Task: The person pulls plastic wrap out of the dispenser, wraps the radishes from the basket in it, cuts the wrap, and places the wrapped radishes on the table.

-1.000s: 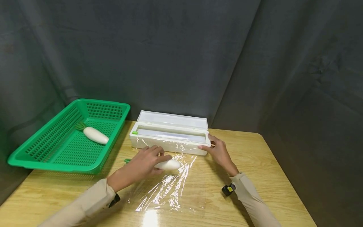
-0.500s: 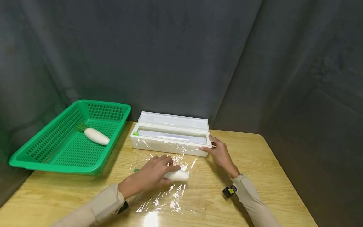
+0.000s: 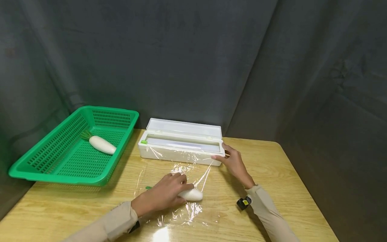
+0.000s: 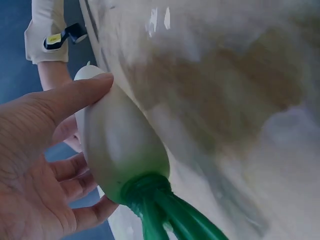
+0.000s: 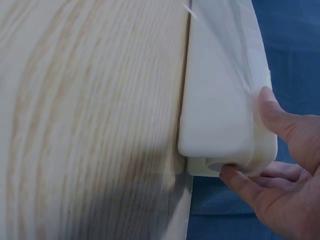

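Note:
My left hand [image 3: 164, 195] grips a white radish [image 3: 193, 195] from above, over the clear plastic wrap [image 3: 193, 213] spread on the table. In the left wrist view the thumb and fingers curl round the body of the radish [image 4: 120, 140], its green stalks [image 4: 160, 215] pointing away from the palm. At the back stands a white cling film box [image 3: 169, 154], lid raised, the film running out over its front. My right hand [image 3: 234, 164] holds the box's right end; in the right wrist view the thumb lies along one edge of the box [image 5: 220, 100] and the fingers bend round its end.
A green basket [image 3: 119, 158] with a second radish [image 3: 102, 144] in it stands on the left of the wooden table [image 3: 266, 168]. Behind and to the right hangs a dark curtain [image 3: 181, 60]. A green slider [image 3: 144, 142] sits at the box's left end.
My left hand has moved the radish toward me and a little to the right, and the film's creases have shifted. The right hand stays on the box's end.

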`<state>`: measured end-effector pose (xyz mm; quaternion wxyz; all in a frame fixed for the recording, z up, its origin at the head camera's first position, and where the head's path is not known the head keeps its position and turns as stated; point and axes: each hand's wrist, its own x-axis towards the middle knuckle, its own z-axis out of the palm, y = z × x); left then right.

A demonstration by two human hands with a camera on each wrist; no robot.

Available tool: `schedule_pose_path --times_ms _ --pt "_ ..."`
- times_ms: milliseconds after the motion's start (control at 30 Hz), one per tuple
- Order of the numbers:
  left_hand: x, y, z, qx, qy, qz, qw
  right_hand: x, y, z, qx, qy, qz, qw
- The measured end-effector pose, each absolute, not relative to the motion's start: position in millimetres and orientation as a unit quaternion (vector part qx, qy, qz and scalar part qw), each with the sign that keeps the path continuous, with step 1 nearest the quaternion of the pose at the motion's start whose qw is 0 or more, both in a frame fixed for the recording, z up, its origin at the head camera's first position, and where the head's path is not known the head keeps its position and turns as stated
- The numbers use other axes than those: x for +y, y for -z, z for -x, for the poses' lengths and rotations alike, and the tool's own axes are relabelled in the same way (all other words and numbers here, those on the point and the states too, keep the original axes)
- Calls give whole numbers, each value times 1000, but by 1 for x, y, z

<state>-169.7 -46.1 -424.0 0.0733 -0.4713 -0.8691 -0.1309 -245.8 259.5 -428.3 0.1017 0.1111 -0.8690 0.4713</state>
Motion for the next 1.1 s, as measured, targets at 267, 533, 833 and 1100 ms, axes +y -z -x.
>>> schedule_pose_path --times_ms 267,533,833,1100 --pt "-45 433 169 -867 129 475 79 260 429 245 -873 -463 -111 107" --pt "-48 431 171 -872 131 467 58 258 425 243 -877 -458 -112 92" --pt "-54 435 174 -881 134 449 58 263 411 244 -907 -406 -103 36" --pt "-70 437 168 -868 132 468 98 268 412 233 -918 -384 -97 -13"
